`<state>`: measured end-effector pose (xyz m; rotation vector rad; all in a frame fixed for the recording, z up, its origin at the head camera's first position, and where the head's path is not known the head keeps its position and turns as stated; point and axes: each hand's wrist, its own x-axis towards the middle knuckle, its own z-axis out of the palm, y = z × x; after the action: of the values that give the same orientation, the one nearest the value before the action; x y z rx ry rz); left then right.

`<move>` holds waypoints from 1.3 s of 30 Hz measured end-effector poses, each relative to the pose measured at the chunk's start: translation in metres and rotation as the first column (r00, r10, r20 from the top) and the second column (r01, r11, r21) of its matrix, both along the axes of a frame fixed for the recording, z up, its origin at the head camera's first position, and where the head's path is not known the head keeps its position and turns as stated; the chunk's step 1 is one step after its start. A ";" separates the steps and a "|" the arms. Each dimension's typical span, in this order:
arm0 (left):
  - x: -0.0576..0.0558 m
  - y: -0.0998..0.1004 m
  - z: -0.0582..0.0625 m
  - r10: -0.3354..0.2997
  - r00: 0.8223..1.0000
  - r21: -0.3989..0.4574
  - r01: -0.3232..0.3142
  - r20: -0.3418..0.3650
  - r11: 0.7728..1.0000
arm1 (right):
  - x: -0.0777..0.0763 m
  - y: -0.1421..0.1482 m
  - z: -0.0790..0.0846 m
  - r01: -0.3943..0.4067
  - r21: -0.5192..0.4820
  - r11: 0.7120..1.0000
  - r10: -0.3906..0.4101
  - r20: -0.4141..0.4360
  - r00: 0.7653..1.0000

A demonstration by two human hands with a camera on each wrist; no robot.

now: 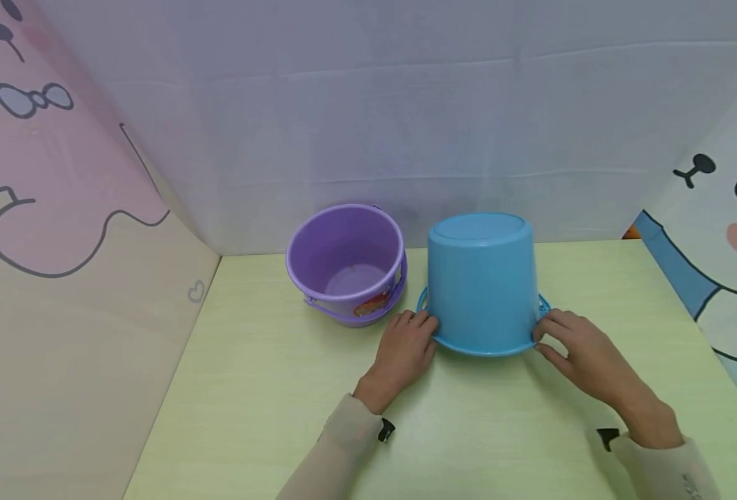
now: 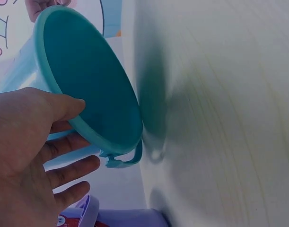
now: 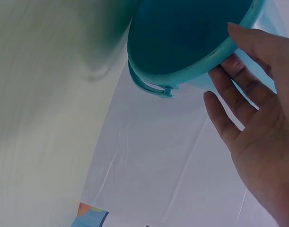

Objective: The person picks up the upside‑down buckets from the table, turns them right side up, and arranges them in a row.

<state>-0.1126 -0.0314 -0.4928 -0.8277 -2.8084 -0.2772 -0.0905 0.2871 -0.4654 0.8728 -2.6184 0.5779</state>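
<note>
A blue bucket (image 1: 483, 285) is turned bottom up and tilted, its near rim raised off the table while the far rim touches the surface, as the wrist views show. My left hand (image 1: 406, 351) pinches the rim at its left, thumb inside and fingers outside. On the opposite side, my right hand (image 1: 583, 354) grips the rim the same way, thumb (image 3: 243, 38) over the inner edge. The bucket's handle (image 2: 125, 158) hangs by the far rim. Left of it, a purple bucket (image 1: 343, 305) stands mouth up, leaning slightly, with a picture label on its side.
Both buckets are on a pale yellow-green table (image 1: 249, 410). A whitish cloth wall (image 1: 368, 125) rises behind the table's back edge. Printed cartoon panels stand at the left (image 1: 62, 173) and right (image 1: 706, 243).
</note>
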 end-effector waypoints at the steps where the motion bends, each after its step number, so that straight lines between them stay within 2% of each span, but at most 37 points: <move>1: 0.000 0.000 0.000 0.000 1.000 0.000 0.000 0.001 1.000 | 0.000 -0.001 0.001 0.005 -0.002 1.000 -0.005 0.000 1.000; 9: 0.001 -0.001 0.002 -0.006 1.000 0.023 0.006 -0.010 1.000 | 0.003 -0.003 0.007 0.032 -0.014 0.999 -0.033 -0.005 0.999; 18: 0.001 -0.003 0.004 -0.022 0.999 0.064 0.025 -0.046 0.998 | 0.002 0.000 0.007 0.016 -0.066 0.998 -0.020 -0.061 0.998; 25: 0.000 -0.004 0.005 -0.028 0.998 0.091 0.034 -0.063 0.995 | 0.002 -0.001 0.010 0.011 -0.092 0.996 -0.018 -0.073 0.997; 39: 0.000 -0.006 0.008 -0.057 0.992 0.177 0.077 -0.113 0.981 | 0.000 -0.005 0.016 -0.019 -0.138 0.990 -0.002 -0.147 0.989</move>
<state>-0.1126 -0.0370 -0.4843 -0.8692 -2.6128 -0.4757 -0.0908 0.2824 -0.4492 0.8497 -2.4126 0.6631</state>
